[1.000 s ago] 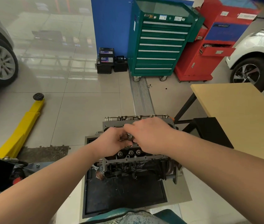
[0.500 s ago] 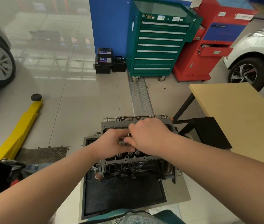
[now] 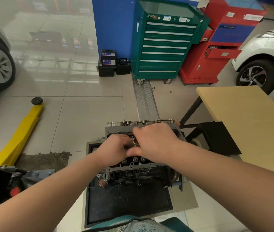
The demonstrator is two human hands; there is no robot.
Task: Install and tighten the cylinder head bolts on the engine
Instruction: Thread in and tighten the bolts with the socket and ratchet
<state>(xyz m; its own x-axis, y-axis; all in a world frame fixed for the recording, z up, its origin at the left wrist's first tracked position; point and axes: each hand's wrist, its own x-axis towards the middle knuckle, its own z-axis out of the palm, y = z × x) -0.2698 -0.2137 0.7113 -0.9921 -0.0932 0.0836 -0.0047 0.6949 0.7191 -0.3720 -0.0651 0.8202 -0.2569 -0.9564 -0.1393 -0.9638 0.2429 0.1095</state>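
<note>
Two bare forearms reach in from the bottom edge toward the engine (image 3: 138, 171), which sits on a black tray (image 3: 126, 203) on the floor stand. Left hand (image 3: 114, 149) is curled over the middle of the cylinder head, fingers closed round something small and metallic; what exactly it pinches is mostly hidden. Right hand (image 3: 154, 143) sits just beside it, touching, fingers bent down over the same spot, thumb low. A bit of shiny metal (image 3: 134, 141) shows between them, likely a head bolt, cannot tell for sure. Three round bolt heads or holes (image 3: 135, 159) show near the front rail of the head.

Judgement: the step is hand-starting a bolt. To do it well, the person should keep the bolt upright over its hole, spin it by fingertips first so threads catch clean, and stop if it binds.

Beyond the engine: wooden table (image 3: 243, 124) to the right, yellow lift arm (image 3: 20, 131) to the left, green tool cabinet (image 3: 163, 42) far back.
</note>
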